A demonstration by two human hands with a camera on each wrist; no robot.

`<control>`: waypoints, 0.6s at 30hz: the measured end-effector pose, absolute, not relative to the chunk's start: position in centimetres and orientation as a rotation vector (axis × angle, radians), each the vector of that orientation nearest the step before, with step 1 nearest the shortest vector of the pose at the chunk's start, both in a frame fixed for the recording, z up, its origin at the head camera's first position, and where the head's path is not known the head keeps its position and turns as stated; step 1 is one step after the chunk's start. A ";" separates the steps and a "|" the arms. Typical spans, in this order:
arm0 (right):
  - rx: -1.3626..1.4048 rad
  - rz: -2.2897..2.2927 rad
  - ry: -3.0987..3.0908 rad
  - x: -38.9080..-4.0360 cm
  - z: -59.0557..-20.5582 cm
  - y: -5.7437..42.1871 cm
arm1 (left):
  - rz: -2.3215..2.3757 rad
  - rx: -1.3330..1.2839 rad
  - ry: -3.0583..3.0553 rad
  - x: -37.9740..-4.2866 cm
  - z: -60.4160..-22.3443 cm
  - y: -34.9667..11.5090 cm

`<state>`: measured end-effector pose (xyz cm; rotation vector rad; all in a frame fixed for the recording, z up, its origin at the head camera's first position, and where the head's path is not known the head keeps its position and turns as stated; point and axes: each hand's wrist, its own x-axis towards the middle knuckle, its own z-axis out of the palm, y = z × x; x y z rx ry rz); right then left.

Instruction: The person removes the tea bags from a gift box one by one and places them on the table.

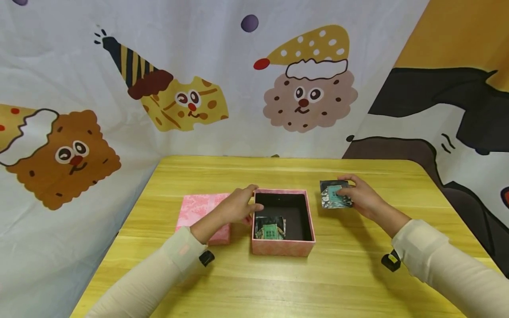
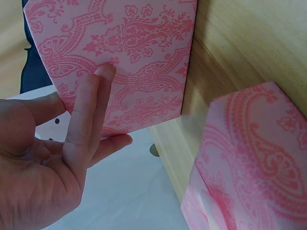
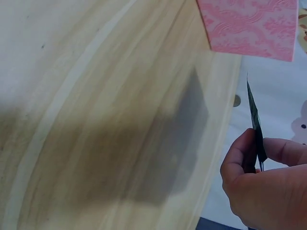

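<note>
An open pink patterned box (image 1: 283, 248) with a dark inside stands on the table. One dark packet with a green label (image 1: 270, 230) lies in its near left part. My left hand (image 1: 235, 205) holds the box's left wall, thumb over the rim and fingers along the outside; the left wrist view shows those fingers (image 2: 86, 112) against the patterned side. To the right of the box, my right hand (image 1: 363, 197) pinches a flat dark packet with a teal label (image 1: 333, 201) above the table. Seen edge-on in the right wrist view, this packet (image 3: 254, 112) sits between thumb and fingers.
Left of the box lies a pink patterned lid (image 1: 199, 207), partly hidden behind my left forearm. Both stand on a yellow wood-grain table (image 1: 254, 282). A white cloth with cartoon figures (image 1: 246, 141) hangs behind the table's far edge.
</note>
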<state>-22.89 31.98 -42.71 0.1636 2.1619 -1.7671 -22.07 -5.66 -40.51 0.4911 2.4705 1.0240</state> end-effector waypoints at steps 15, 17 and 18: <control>0.136 -1.621 2.273 -23.6 -45.5 32.6 | 1.010 0.507 2.484 -22.2 -40.3 -5.5; 0.137 -1.601 2.295 -23.6 -45.7 32.4 | 1.010 0.504 2.483 -22.1 -40.3 -5.6; 0.133 -1.584 2.309 -23.7 -45.9 32.4 | 1.006 0.502 2.485 -22.0 -40.3 -5.6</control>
